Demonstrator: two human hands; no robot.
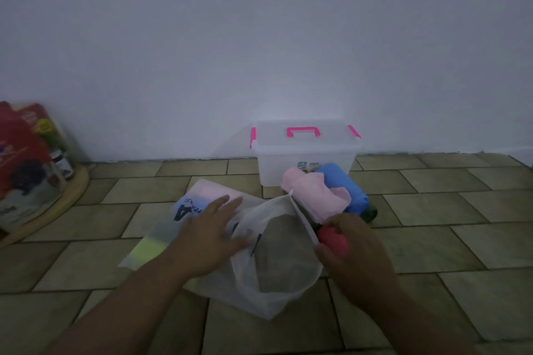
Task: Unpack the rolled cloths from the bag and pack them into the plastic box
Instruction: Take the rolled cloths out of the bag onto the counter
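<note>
Left hand [207,236] flat on bag [259,291]; right hand [354,256] grips red roll [333,238] at mouth. Pink roll [314,196], blue roll [349,190] out, one o'clock; plastic box [302,158], twelve o'clock, lidded, seemingly empty.

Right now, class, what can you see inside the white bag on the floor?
Through the thin bag show a pink cloth at the far end and a yellow-green cloth nearer. The left hand lies flat over the middle, hiding what is there. Its open mouth is dim.

Two forearms are in view, bare from the picture's lower edge to the wrists. The left hand [208,241] and right hand [356,258] are bare as well.
</note>
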